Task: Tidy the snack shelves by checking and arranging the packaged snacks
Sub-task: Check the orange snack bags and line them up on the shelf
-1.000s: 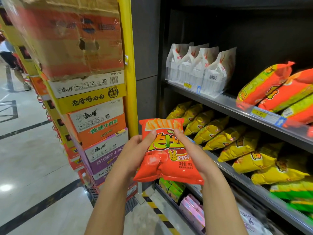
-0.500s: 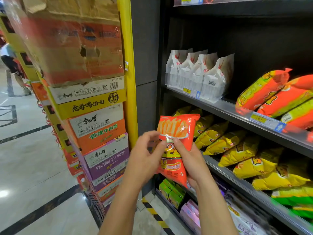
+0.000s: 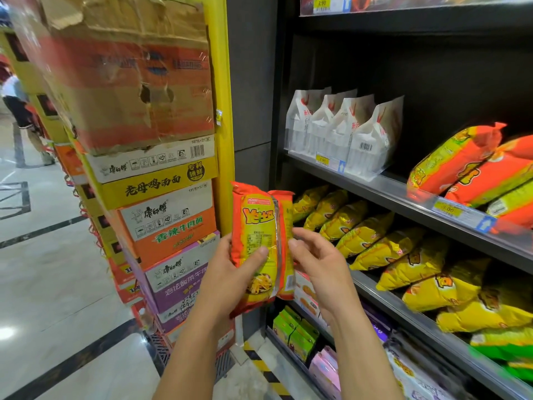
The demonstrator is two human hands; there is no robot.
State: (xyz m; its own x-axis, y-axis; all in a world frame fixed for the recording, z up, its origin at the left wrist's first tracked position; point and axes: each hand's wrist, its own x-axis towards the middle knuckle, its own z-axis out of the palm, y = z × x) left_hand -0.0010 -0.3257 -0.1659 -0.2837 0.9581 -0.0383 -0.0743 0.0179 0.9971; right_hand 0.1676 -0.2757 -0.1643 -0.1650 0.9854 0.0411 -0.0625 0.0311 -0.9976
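An orange snack bag (image 3: 256,235) stands upright in front of me, its yellow back panel with small print facing me. My left hand (image 3: 230,272) grips its left side, thumb across the back panel. My right hand (image 3: 314,255) touches the bag's right edge with its fingertips. To the right, yellow snack bags (image 3: 363,235) lie in a row on the middle shelf. Orange-and-yellow bags (image 3: 461,160) and white packs (image 3: 343,131) sit on the shelf above.
Stacked cardboard noodle cartons (image 3: 161,209) rise at the left beside a yellow post (image 3: 225,111). Green boxes (image 3: 294,333) and pink packs (image 3: 326,368) fill the lower shelves. A person (image 3: 17,111) stands far left on the tiled floor (image 3: 43,284).
The bag has been turned around from its orange front to its yellow back and raised a little. My left hand moved to grip its lower left; the view shifted upward.
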